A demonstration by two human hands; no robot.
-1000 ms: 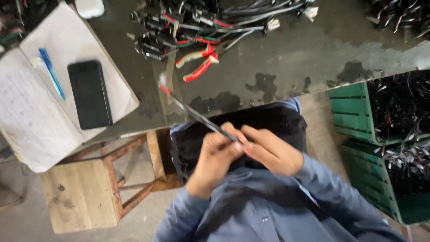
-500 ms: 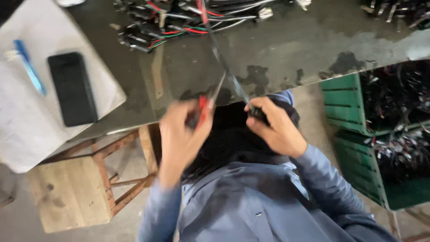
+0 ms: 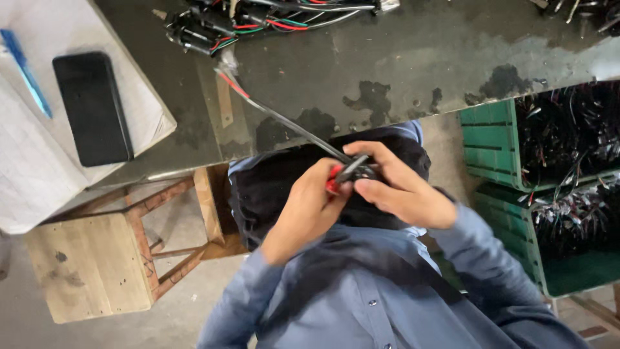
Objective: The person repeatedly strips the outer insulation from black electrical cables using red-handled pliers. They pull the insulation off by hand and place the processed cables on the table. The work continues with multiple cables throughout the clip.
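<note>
One grey cable (image 3: pixel 290 124), with a red and a green wire showing at its far end, runs from the pile of wiring down across the desk (image 3: pixel 420 58) edge to the person's lap, where both hands meet on it. The left hand (image 3: pixel 309 213) is curled shut around a small red-handled tool (image 3: pixel 334 179) set against the cable's near end. The right hand (image 3: pixel 394 187) is also closed, its fingers pinching the cable end and a dark fitting just beside the tool.

Beyond the cable's far end lies one tangled pile of black connectors and coloured wires (image 3: pixel 258 19) on the desk. Left of the cable, one black phone (image 3: pixel 92 106) and one blue pen (image 3: pixel 24 70) rest on white paper (image 3: pixel 39 161). Below the paper stands one wooden stool (image 3: pixel 90 265). Right of the hands, two green crates (image 3: pixel 497 145) hold more dark wiring.
</note>
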